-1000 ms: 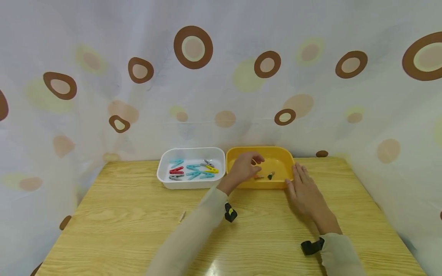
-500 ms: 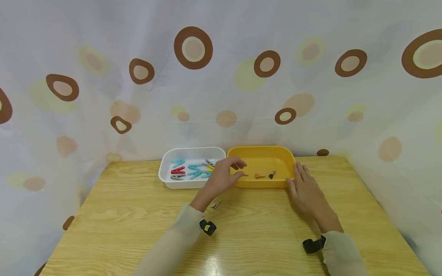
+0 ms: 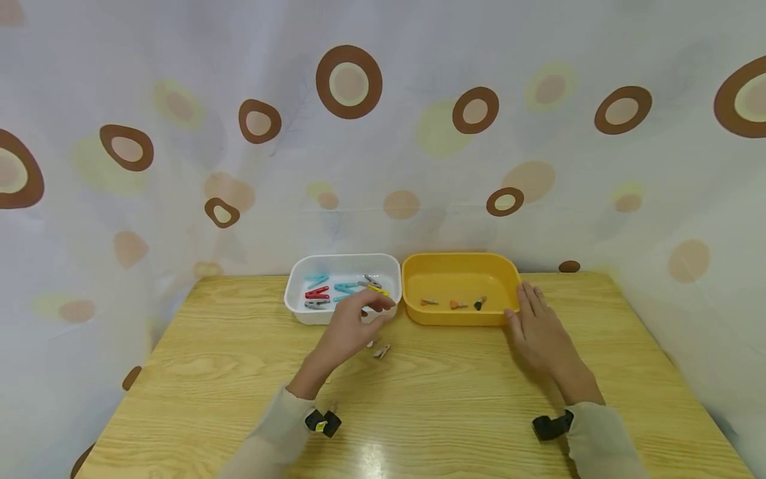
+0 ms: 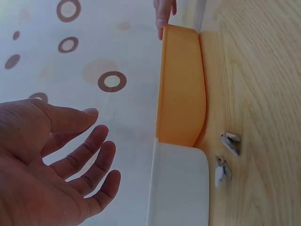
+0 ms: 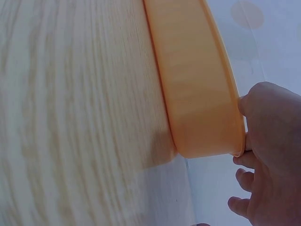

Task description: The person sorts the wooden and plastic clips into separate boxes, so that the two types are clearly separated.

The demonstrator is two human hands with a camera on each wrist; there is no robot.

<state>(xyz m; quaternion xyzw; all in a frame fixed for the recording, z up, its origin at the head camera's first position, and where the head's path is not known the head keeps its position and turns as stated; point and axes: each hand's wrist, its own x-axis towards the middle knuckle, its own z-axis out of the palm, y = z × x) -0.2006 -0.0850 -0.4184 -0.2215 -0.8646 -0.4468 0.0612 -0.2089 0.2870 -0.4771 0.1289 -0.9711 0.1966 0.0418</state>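
Observation:
My left hand (image 3: 353, 326) hovers by the front of the white tray (image 3: 288, 293), holding nothing; its fingers are loosely bent in the left wrist view. The tray has several clothespins in it: turquoise, red (image 3: 317, 293), grey and yellow. My right hand (image 3: 541, 332) rests against the right end of the yellow tray (image 3: 461, 319), fingers lying along its side and thumb at the front corner. Three small clips lie in that tray: two orange (image 3: 458, 305) and one dark green (image 3: 480, 303). Two small clothespins (image 4: 230, 142) lie on the table before the trays.
Both trays stand side by side at the back of the wooden table (image 3: 443, 412), close to a patterned curtain (image 3: 383, 133). Something small and pale, hard to make out, lies near my left wrist. Each wrist wears a black camera (image 3: 552, 426).
My left hand has drawn out of the yellow tray toward the left, over the white tray's front. The leftmost orange clip and the table clothespins now show. My right hand stays at the yellow tray.

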